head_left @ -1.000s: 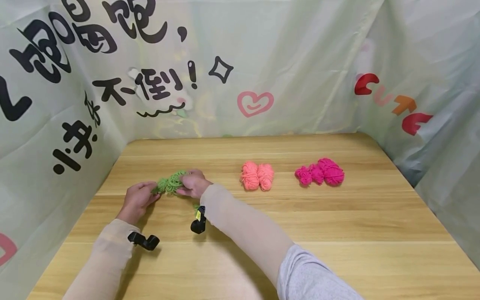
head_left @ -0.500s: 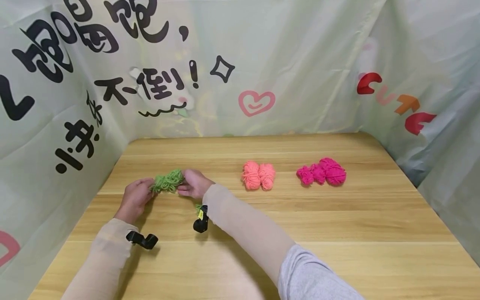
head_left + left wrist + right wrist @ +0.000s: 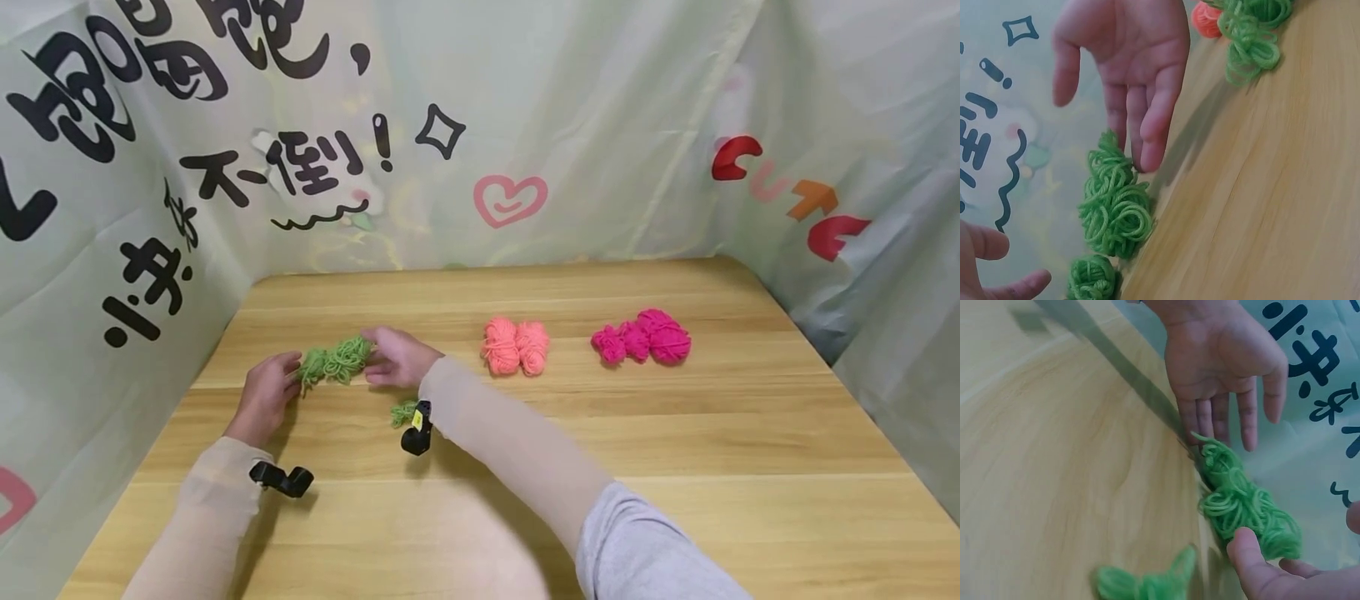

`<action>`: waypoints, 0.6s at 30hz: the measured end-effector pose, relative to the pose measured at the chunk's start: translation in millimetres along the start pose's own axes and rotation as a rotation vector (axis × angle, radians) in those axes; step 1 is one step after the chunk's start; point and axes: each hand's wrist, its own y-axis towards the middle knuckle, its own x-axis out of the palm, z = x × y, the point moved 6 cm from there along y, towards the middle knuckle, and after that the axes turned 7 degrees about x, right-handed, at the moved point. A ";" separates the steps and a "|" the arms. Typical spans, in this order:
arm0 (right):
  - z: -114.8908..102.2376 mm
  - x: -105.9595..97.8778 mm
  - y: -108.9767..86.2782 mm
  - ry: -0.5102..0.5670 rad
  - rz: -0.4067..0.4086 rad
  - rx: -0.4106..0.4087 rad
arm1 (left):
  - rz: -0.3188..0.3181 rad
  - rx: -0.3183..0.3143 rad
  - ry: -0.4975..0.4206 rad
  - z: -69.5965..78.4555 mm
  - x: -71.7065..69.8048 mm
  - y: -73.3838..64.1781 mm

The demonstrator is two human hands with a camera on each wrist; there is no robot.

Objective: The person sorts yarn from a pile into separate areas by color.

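A loopy green yarn bundle [image 3: 335, 361] lies on the left of the wooden table, between the two hands. My left hand [image 3: 262, 396] is at its left end, fingers fairly straight and right beside the strands. At the other end my right hand [image 3: 403, 358] has thumb and fingers spread around the tip of the bundle, palm facing it. The right wrist view shows the left hand [image 3: 1222, 369] with fingers extended toward the yarn [image 3: 1247, 506]. Partly hidden behind the right wrist camera is a second green yarn bundle [image 3: 403, 413], nearer the front.
A coral yarn bundle [image 3: 515, 346] of two lobes lies mid-table. Farther right is a magenta yarn bundle [image 3: 647, 337] with several lumps. A printed curtain [image 3: 600, 167] hangs along the table's back and sides. Both wrists carry small black cameras.
Both hands have loosened from the green yarn bundle, the right shifting rightward and the left slightly leftward. More of the second green bundle shows beside the right wrist.
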 end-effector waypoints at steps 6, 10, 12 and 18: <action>-5.8 -10.6 -10.1 -0.071 -0.030 0.016 | -0.012 0.030 0.060 1.8 -1.3 0.9; -7.5 -14.8 -15.5 -0.107 -0.057 0.033 | -0.023 0.065 0.095 2.6 -2.9 3.4; -8.6 -16.4 -17.6 -0.139 -0.062 0.035 | -0.030 0.074 0.117 3.5 -4.5 4.7; -15.4 -21.6 -29.6 -0.398 -0.069 -0.034 | -0.072 0.123 0.224 11.8 -7.1 6.1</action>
